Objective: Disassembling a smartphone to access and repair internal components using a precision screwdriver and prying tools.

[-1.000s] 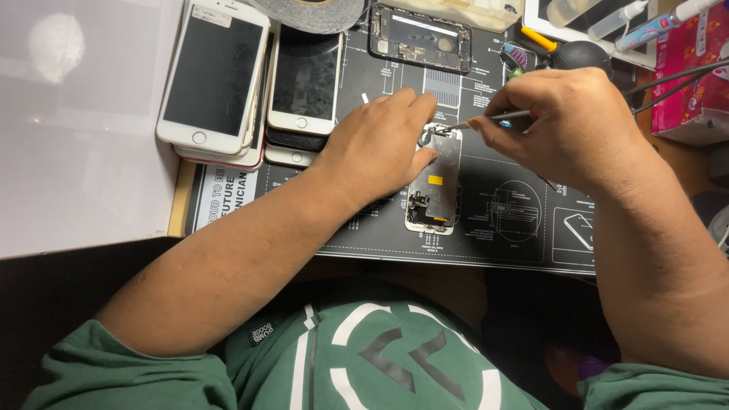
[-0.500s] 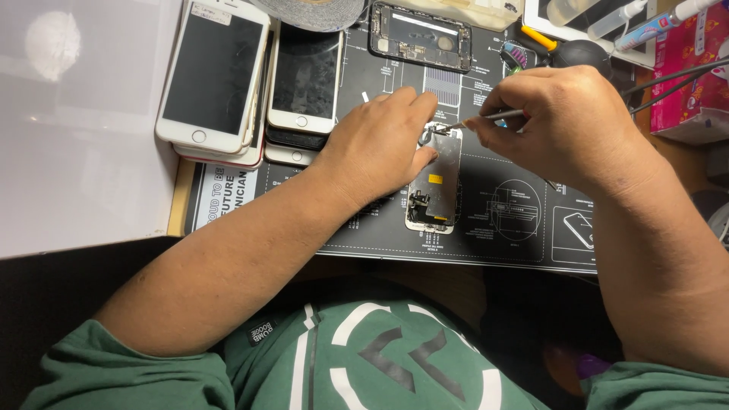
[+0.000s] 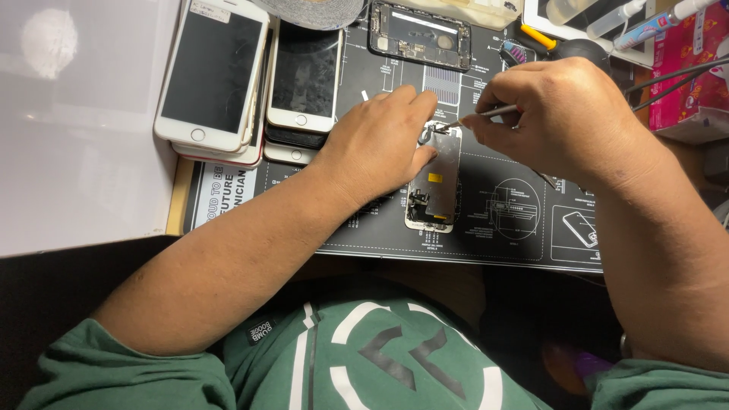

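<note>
2 bare hands meet over a small opened phone panel (image 3: 437, 178), a flat rectangle with a dull metal plate, a yellow patch and dark connectors at its lower end. It lies face down on a black rubbery work mat (image 3: 524, 228) printed with thin white diagrams. The left hand (image 3: 376, 148) rests on the panel's left edge, fingers curled close and pressing near its top corner, holding it flat. The right hand (image 3: 558, 114) is pinched narrow around a slim metal tool (image 3: 482, 115), whose fine tip touches the top of the panel, just beside the left fingertips. Left of the hands, a stack of white glossy phones (image 3: 216, 76) with rounded corners overlaps the mat's edge, and another white phone (image 3: 305, 72) lies beside it. Beyond the hands lies a dark open phone housing (image 3: 418, 34), its insides exposed. A pink box (image 3: 691, 68) sits at the far right.
</note>
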